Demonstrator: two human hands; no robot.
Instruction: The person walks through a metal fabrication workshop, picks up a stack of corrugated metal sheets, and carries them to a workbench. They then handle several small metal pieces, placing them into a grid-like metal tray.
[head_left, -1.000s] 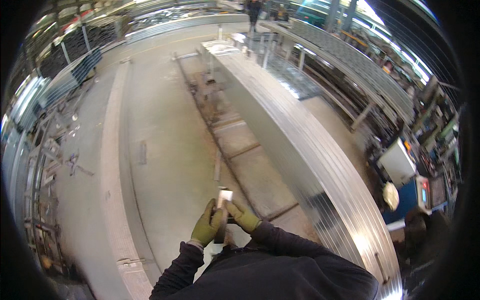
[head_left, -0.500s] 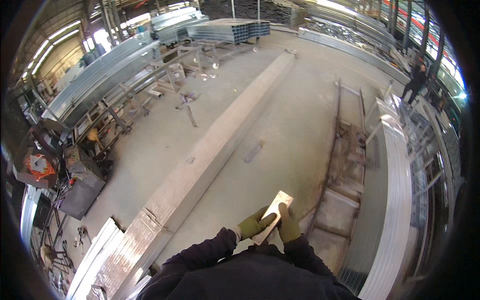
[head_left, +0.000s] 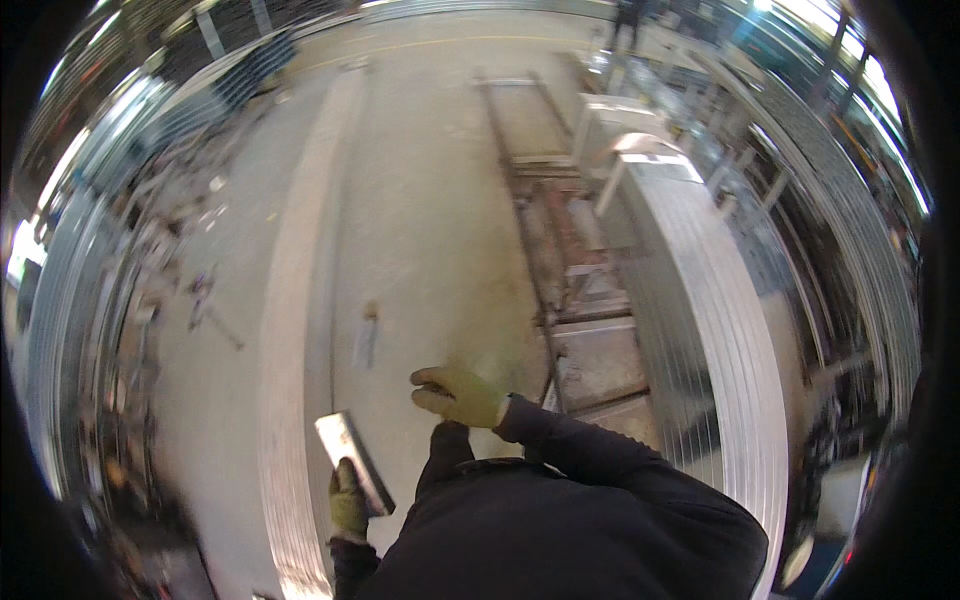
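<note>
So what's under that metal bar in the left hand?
The metal bar sits in the gloved left hand. Below it lie concrete floor and a long steel stack. The palm and the bar's lower end are hidden by the dark sleeve.

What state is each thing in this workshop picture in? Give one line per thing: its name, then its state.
Left hand: gloved, closed around the metal bar.
Metal bar: held, tilted, upper end free.
Right hand: gloved, empty, fingers curled, raised in front of the body.
Long beam: lying flat on the floor.
Stacked sheets: piled on the right, edges aligned.
Rail frame: lying on the floor, rusty.
</note>
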